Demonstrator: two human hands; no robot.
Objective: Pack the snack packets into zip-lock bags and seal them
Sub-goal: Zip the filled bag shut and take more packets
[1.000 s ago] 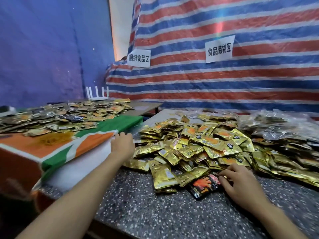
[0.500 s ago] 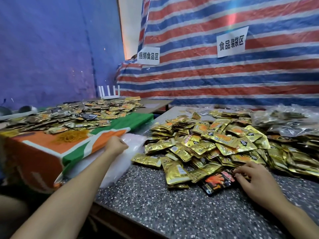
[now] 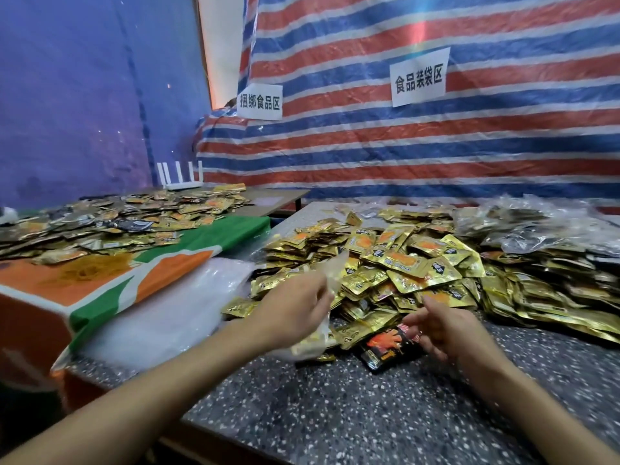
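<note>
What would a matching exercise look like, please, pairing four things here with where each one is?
Things:
1. clear bag
2. black packet
3. white router
4. paper signs

Places:
A. on the striped tarp
B. gripped in the left hand
C. beside the blue wall
D. on the speckled table, by the right hand

Pairs: 1-B, 2-D, 3-C, 4-A.

Dim overall, glare on foil packets (image 3: 402,260), hands motion-blurred, wide-angle edge distortion.
</note>
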